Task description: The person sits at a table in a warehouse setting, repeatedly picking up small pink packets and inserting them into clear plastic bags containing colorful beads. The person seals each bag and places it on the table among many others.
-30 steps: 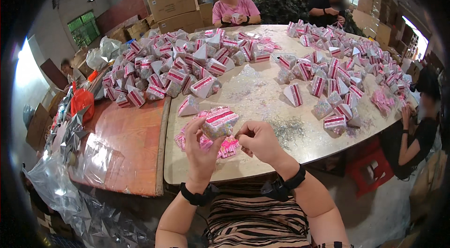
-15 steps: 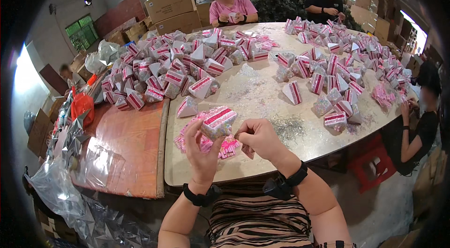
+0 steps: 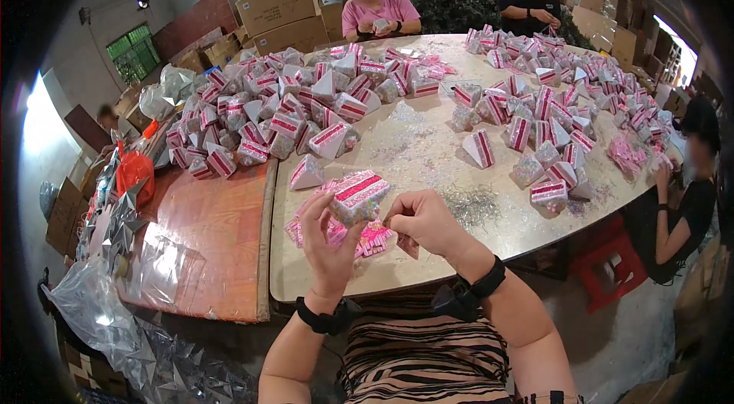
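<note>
My left hand grips a cake-slice ornament between thumb and fingers, holding it up over the near edge of the table. The ornament is a wedge with white and deep pink stripes and pale glittery sides. Close to its right, my right hand is closed in a pinch on a small pink tag whose lower part hangs below the fingers. Any string between the tag and the ornament is too fine to make out. Beneath my left hand lies a pile of pink tags. A single ornament rests just beyond them.
A large heap of cake-slice ornaments covers the table's far left, with more on the right. Silvery strands lie beside my right hand. Co-workers sit around the pale table; a red stool stands at right.
Both hands keep their grips, with only a slight shift of the ornament and my right hand. In the background, a cardboard box at the back has shifted upward.
</note>
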{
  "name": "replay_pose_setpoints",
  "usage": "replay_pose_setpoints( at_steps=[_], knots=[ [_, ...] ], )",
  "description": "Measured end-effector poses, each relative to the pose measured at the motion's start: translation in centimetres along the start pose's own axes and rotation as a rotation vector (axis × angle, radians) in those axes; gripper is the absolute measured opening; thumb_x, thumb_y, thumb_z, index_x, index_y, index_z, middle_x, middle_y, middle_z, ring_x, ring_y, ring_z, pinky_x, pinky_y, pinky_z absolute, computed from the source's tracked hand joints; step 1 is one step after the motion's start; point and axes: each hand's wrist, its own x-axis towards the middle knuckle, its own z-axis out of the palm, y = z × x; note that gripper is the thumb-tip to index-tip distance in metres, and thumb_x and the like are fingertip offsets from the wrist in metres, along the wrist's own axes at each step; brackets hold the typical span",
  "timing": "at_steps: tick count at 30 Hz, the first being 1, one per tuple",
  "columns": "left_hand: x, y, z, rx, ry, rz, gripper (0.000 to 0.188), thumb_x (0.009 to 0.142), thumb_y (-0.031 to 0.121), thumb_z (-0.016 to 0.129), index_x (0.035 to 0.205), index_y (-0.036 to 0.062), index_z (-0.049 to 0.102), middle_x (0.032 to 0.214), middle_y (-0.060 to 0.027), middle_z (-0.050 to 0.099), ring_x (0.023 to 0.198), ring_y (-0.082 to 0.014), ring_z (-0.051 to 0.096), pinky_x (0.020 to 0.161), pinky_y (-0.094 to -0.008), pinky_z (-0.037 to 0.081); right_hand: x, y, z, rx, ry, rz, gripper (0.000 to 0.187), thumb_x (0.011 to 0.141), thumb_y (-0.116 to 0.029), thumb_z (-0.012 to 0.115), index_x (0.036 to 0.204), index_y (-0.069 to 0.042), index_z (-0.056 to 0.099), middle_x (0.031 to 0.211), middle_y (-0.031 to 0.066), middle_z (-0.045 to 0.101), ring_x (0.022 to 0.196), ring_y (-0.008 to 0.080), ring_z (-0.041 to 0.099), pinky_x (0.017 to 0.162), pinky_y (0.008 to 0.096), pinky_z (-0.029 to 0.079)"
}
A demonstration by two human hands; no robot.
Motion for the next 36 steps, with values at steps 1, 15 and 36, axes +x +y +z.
replay_pose_setpoints(
  at_steps=[1, 15, 36],
  knots=[
    [0.0, 0.0, 0.0, -0.005, -0.007, 0.011, 0.065, 0.074, -0.002, 0.078, 0.13, 0.003, 0.047, 0.132, -0.0128, 0.044, 0.123, -0.0242, 0.048, 0.1, -0.0366, 0.046, 0.1, 0.2, 0.0, -0.01, 0.001, -0.002, 0.007, 0.08, 0.003, 0.057, 0.078, 0.005, 0.063, 0.055, 0.0049, 0.058, 0.041, 0.0108, 0.056, 0.037, 0.0237, 0.043],
    [0.2, 0.1, -0.5, 0.07, -0.1, -0.127, 0.063, 0.071, -0.002, 0.078, 0.128, 0.0055, 0.051, 0.127, -0.0122, 0.049, 0.116, -0.0245, 0.052, 0.095, -0.0352, 0.047, -0.5, 0.9, 0.9, -0.421, 0.152, -0.266, 0.006, 0.078, -0.002, 0.061, 0.078, 0.004, 0.064, 0.059, 0.0028, 0.059, 0.049, 0.0072, 0.053, 0.044, 0.0244, 0.042],
    [0.6, 1.4, -0.1, 0.155, -0.049, -0.176, 0.055, 0.073, 0.003, 0.074, 0.125, 0.0003, 0.056, 0.117, -0.0145, 0.057, 0.112, -0.0292, 0.052, 0.097, -0.0388, 0.041, -0.1, 1.5, 1.3, -0.341, 0.14, -0.202, 0.007, 0.078, -0.004, 0.062, 0.078, 0.003, 0.063, 0.059, 0.0019, 0.058, 0.051, 0.0059, 0.053, 0.047, 0.0232, 0.041]
  ],
)
